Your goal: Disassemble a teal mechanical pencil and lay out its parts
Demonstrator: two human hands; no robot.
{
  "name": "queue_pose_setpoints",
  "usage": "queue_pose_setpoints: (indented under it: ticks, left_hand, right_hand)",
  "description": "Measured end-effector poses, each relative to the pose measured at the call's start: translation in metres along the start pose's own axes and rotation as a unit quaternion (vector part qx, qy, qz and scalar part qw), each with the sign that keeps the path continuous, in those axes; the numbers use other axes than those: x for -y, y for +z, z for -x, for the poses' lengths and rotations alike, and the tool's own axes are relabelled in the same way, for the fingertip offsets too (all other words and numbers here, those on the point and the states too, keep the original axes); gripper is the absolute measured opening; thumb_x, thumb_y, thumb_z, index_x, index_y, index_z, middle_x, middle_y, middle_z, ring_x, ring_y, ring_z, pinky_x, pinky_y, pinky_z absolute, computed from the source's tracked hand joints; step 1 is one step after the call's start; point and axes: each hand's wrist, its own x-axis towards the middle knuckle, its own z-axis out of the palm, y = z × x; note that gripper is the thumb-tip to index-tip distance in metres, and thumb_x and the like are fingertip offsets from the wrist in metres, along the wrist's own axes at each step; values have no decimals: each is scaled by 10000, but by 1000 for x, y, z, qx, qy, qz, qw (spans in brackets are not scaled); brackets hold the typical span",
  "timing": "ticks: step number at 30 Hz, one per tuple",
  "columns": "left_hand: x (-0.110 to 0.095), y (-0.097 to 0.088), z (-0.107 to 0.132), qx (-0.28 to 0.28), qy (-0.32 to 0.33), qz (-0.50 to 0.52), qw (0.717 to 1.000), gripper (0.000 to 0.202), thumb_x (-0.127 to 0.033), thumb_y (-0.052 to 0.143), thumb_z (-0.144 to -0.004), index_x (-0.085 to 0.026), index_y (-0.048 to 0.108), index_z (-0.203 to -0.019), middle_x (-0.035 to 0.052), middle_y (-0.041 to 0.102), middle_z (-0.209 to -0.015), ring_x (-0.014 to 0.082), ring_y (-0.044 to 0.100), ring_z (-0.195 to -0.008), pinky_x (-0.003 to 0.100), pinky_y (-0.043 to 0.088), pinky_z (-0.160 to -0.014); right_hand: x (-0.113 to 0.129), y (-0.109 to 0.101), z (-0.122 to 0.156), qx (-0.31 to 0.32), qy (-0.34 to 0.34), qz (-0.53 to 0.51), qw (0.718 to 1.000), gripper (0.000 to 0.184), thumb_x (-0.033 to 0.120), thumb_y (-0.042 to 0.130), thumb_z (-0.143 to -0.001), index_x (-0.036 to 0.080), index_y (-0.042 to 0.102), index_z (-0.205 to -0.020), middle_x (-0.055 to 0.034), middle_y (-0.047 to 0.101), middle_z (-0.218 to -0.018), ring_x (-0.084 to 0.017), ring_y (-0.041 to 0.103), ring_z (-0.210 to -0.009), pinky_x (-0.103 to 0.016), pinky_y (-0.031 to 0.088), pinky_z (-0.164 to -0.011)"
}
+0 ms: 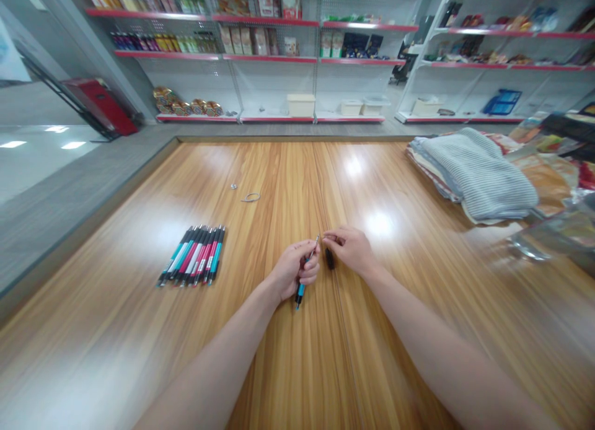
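Observation:
My left hand (295, 267) is closed around a blue pen (300, 291), whose lower end sticks out below the fist and whose thin tip points up to the right. My right hand (349, 249) pinches its fingertips together right at that tip and also holds a small black part (330, 258) under the palm. Both hands hover over the middle of the wooden table (279, 368). A row of several pens (193, 256) in teal, red and black lies flat on the table to the left of my left hand.
A small ring (233, 186) and a thin loop (251, 197) lie further back on the table. Folded cloths (478, 170) and packaged goods (558, 163) fill the right side. Shelves with products (260, 46) line the back wall.

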Motion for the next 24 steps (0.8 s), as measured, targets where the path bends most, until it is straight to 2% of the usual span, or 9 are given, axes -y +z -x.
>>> queue_pose_setpoints:
  ticks: [5,12,24]
  left_hand:
    - [0,-1,0,2,0,8,1000,209,-359,548,-868,-161,493,-830,-81,343,-483,38,211,-340,133,176,-311]
    - [0,-2,-1,7,2,16,1000,209,-358,547,-869,-159,499,-829,-80,343,-483,38,205,-341,136,174,-313]
    - [0,-4,-1,9,6,17,1000,202,-351,549,-869,-156,508,-839,-78,341,-486,35,206,-344,135,171,-317]
  right_hand:
    - [-6,2,-7,16,-4,41,999,139,295,613,-852,252,738,-896,-20,627,-763,-145,566,-720,-258,391,-627]
    - [-9,1,-7,12,-16,25,1000,153,239,593,-864,243,728,-937,-33,637,-855,-150,578,-777,-264,424,-695]
    - [-6,-1,-7,1,-13,16,1000,162,194,596,-841,207,705,-960,-36,631,-832,-143,566,-719,-272,446,-697]
